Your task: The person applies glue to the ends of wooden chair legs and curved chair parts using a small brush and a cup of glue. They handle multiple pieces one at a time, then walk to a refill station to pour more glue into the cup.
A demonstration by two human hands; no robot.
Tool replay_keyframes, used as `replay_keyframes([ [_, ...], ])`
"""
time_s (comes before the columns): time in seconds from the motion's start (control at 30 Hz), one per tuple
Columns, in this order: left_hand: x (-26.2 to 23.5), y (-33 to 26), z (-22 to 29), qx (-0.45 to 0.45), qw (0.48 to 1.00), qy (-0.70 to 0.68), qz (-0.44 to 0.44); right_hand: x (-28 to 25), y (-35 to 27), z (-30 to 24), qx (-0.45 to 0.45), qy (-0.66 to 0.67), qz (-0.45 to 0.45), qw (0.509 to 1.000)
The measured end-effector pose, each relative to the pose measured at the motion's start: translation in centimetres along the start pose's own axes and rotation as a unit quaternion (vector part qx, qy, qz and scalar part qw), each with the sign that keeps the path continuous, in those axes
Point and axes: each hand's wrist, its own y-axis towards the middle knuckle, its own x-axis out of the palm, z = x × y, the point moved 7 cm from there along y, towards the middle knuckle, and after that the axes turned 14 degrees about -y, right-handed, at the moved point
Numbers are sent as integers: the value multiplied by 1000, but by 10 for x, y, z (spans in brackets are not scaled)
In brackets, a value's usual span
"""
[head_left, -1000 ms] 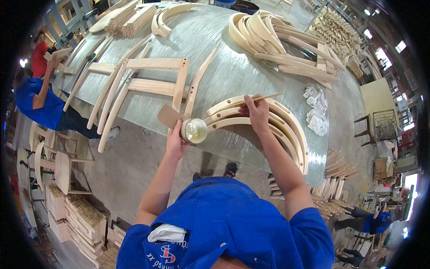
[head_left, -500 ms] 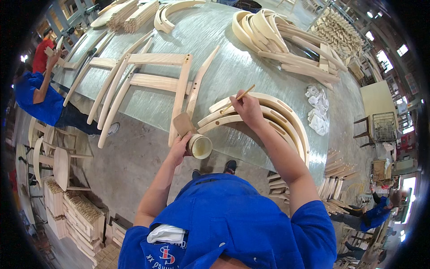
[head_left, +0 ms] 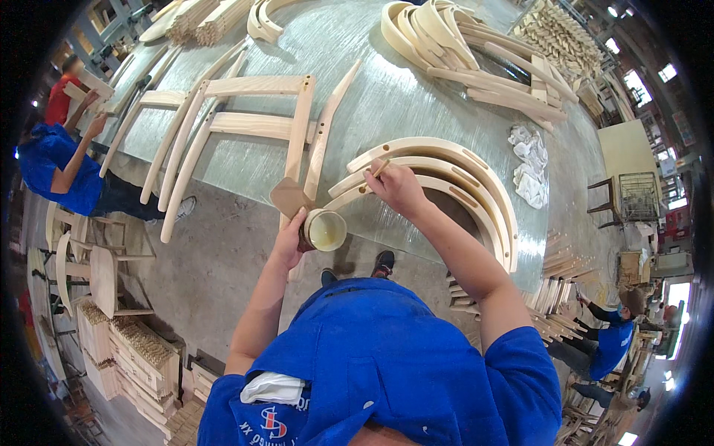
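I am watching the left hand [head_left: 286, 236] holding a small round cup of pale glue [head_left: 324, 230] just off the near edge of the table [head_left: 387, 82], its fingers wrapping the cup's side. A flat brown piece like cardboard [head_left: 288, 197] is sticking up from the same grip, just above the cup.

The right hand [head_left: 398, 187] is resting on the nearest of the curved wooden chair rails [head_left: 454, 186], which are lying nested in a stack at the table's front edge. Its fingers are pinching a thin wooden stick [head_left: 381, 168], whose tip is touching the end of a rail; the stick is tilting up and to the right.

To the left of the rails, an assembled chair-back frame [head_left: 245, 126] of pale wood is lying flat on the table, its long legs overhanging the near edge. White rags [head_left: 529, 165] are lying crumpled to the right of the rails. More curved wooden parts [head_left: 454, 44] are piling up at the far side.

A person in a blue shirt [head_left: 56, 167] is standing at the table's left end, arm raised. Stacks of wooden parts [head_left: 123, 357] are sitting on the floor at lower left.
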Motion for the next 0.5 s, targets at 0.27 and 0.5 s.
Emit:
replay_keyframes([
  [0.27, -14, -9, 12, 12, 999, -30, -7, 4, -1, -14, 23, 0, -11, 1000],
  [0.5, -33, -14, 18, 18, 998, -59, 15, 10, -2, -19, 53, 7, -36, 998],
])
